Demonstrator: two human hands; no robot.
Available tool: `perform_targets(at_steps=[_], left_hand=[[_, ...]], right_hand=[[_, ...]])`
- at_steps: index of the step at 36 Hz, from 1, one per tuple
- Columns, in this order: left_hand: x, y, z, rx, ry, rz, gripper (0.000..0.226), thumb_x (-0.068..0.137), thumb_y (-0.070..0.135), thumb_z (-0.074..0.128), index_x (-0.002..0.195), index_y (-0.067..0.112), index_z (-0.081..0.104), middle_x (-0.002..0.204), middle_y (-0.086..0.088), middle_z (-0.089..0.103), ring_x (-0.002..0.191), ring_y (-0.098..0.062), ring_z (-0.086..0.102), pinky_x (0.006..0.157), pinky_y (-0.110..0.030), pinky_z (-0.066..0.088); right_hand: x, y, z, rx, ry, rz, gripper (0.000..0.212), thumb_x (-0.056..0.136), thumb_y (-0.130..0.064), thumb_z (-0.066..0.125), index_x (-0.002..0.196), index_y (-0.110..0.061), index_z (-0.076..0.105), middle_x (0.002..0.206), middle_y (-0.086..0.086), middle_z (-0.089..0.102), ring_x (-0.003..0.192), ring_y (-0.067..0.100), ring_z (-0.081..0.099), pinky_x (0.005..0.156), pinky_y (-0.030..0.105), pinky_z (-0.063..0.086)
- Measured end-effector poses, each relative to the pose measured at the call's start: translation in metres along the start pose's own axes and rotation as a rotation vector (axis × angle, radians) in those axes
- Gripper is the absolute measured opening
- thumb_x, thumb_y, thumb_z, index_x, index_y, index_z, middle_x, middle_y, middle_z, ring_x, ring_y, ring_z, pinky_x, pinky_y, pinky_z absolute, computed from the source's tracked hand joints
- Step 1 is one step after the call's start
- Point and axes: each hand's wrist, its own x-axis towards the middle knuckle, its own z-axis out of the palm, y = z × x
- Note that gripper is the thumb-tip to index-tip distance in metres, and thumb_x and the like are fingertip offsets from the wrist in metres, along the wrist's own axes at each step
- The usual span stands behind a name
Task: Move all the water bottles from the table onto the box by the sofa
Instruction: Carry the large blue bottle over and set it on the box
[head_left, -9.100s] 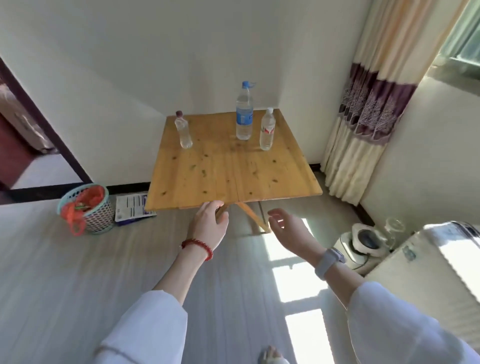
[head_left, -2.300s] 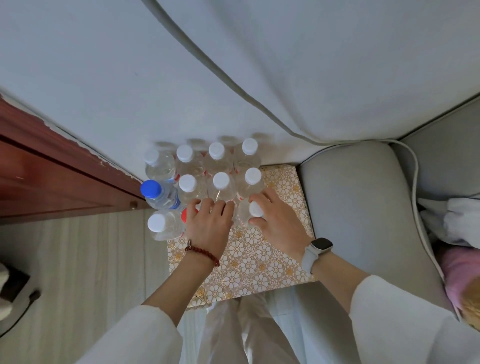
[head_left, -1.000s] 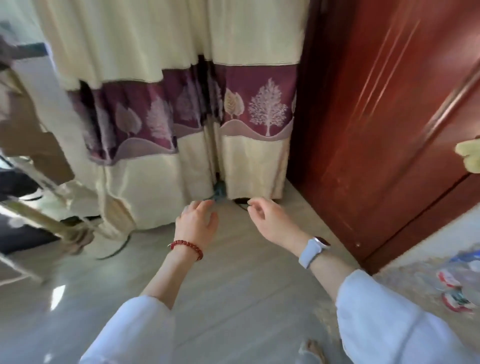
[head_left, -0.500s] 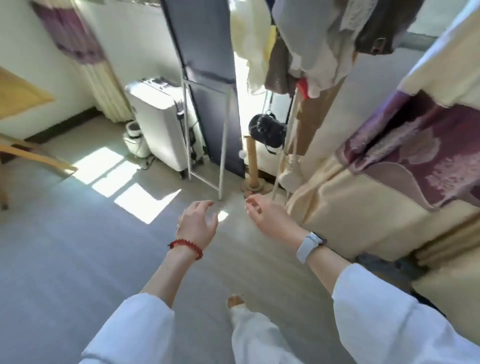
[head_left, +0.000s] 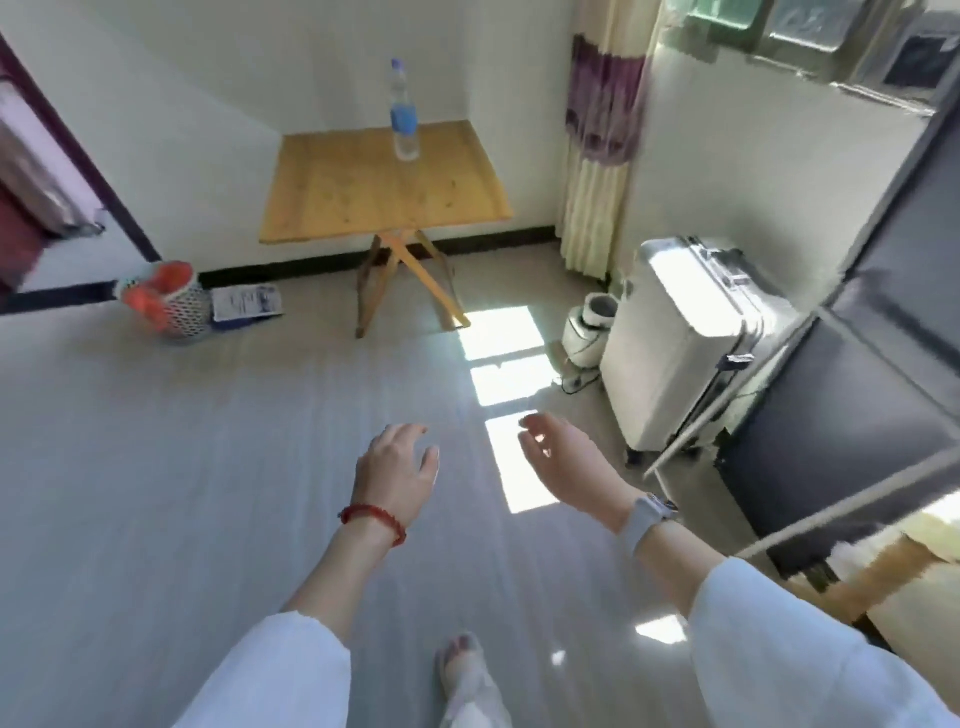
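Observation:
One tall clear water bottle with a blue label and blue cap stands upright near the far edge of the wooden folding table across the room. My left hand, with a red bead bracelet at the wrist, is held out in front of me over the floor, fingers apart and holding nothing. My right hand, with a pale watch on the wrist, is beside it, also spread and holding nothing. Both hands are well short of the table. The box and the sofa are out of view.
A mesh basket with an orange bag and a paper pad sit on the floor left of the table. A white suitcase and a small white appliance stand at the right, by a dark panel and curtain.
I have turned from the box of bottles past the curtain and clothes rack toward the table. Both hands stay held out with nothing in them. Only one bottle is left on the table.

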Motion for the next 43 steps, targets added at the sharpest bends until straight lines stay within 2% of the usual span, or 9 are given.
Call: perform_targets(at_steps=[5, 12, 18, 21, 25, 29, 33, 36, 43], left_hand=[[0.124, -0.029, -0.029, -0.014, 0.082, -0.057, 0.034, 0.089, 0.021, 0.05, 0.121, 0.011, 0.053, 0.125, -0.011, 0.054, 0.117, -0.029, 0.048, 0.099, -0.04, 0.04], [0.316, -0.043, -0.083, -0.046, 0.167, -0.032, 0.031, 0.089, 0.021, 0.05, 0.118, 0.011, 0.054, 0.125, -0.008, 0.055, 0.115, -0.027, 0.05, 0.096, -0.037, 0.041], [0.461, -0.048, -0.102, -0.087, 0.164, 0.0, 0.033, 0.09, 0.021, 0.05, 0.121, 0.012, 0.053, 0.125, -0.006, 0.054, 0.115, -0.024, 0.051, 0.095, -0.032, 0.04], [0.538, -0.057, -0.101, -0.106, 0.17, 0.001, 0.033, 0.09, 0.021, 0.051, 0.122, 0.012, 0.053, 0.126, -0.005, 0.054, 0.116, -0.022, 0.05, 0.095, -0.029, 0.038], [0.645, -0.07, -0.097, -0.043, 0.14, 0.036, 0.035, 0.09, 0.024, 0.05, 0.124, 0.013, 0.05, 0.127, -0.005, 0.052, 0.117, -0.024, 0.049, 0.096, -0.032, 0.041], [0.76, -0.076, -0.104, -0.008, 0.121, 0.04, 0.038, 0.091, 0.028, 0.048, 0.128, 0.016, 0.046, 0.131, -0.004, 0.049, 0.12, -0.023, 0.048, 0.098, -0.036, 0.043], [0.858, -0.079, -0.117, -0.025, 0.119, 0.059, 0.041, 0.092, 0.03, 0.047, 0.13, 0.017, 0.042, 0.133, -0.003, 0.047, 0.122, -0.02, 0.045, 0.099, -0.032, 0.042], [0.918, -0.094, -0.124, -0.023, 0.114, 0.084, 0.041, 0.092, 0.03, 0.046, 0.131, 0.017, 0.041, 0.132, -0.002, 0.047, 0.121, -0.017, 0.046, 0.094, -0.025, 0.041], [1.066, -0.153, -0.12, -0.016, 0.049, 0.039, 0.048, 0.092, 0.037, 0.044, 0.135, 0.018, 0.035, 0.137, -0.003, 0.042, 0.123, -0.018, 0.043, 0.094, -0.029, 0.042]], right_hand=[[0.137, -0.031, 0.011, -0.012, -0.064, -0.093, 0.034, 0.095, -0.029, 0.042, 0.122, -0.01, 0.051, 0.118, 0.011, 0.06, 0.101, 0.024, 0.061, 0.085, 0.03, 0.044], [0.332, -0.084, -0.007, 0.01, -0.024, -0.117, 0.03, 0.094, -0.026, 0.044, 0.118, -0.011, 0.054, 0.116, 0.01, 0.061, 0.097, 0.023, 0.062, 0.081, 0.025, 0.042], [0.466, -0.099, -0.028, 0.041, 0.029, -0.098, 0.028, 0.094, -0.025, 0.045, 0.117, -0.011, 0.055, 0.113, 0.008, 0.063, 0.096, 0.023, 0.063, 0.076, 0.025, 0.043], [0.541, -0.098, -0.03, 0.05, 0.035, -0.091, 0.03, 0.095, -0.024, 0.044, 0.119, -0.01, 0.054, 0.116, 0.01, 0.063, 0.099, 0.023, 0.063, 0.081, 0.028, 0.047], [0.648, -0.099, -0.038, 0.07, 0.05, -0.105, 0.032, 0.096, -0.025, 0.042, 0.122, -0.009, 0.052, 0.12, 0.012, 0.06, 0.103, 0.024, 0.061, 0.089, 0.032, 0.048], [0.764, -0.104, -0.052, 0.083, 0.065, -0.107, 0.033, 0.097, -0.025, 0.041, 0.125, -0.01, 0.048, 0.12, 0.01, 0.06, 0.103, 0.022, 0.059, 0.085, 0.026, 0.045], [0.867, -0.116, -0.061, 0.101, 0.106, -0.075, 0.034, 0.096, -0.027, 0.042, 0.127, -0.012, 0.045, 0.12, 0.007, 0.06, 0.093, 0.013, 0.056, 0.078, 0.02, 0.04], [0.936, -0.124, -0.059, 0.104, 0.092, -0.062, 0.038, 0.095, -0.027, 0.045, 0.13, -0.012, 0.042, 0.122, 0.008, 0.059, 0.099, 0.018, 0.059, 0.08, 0.021, 0.042], [1.079, -0.134, -0.04, 0.147, 0.089, 0.012, 0.057, 0.092, -0.032, 0.05, 0.142, -0.018, 0.026, 0.138, 0.008, 0.044, 0.115, 0.021, 0.053, 0.096, 0.031, 0.045]])
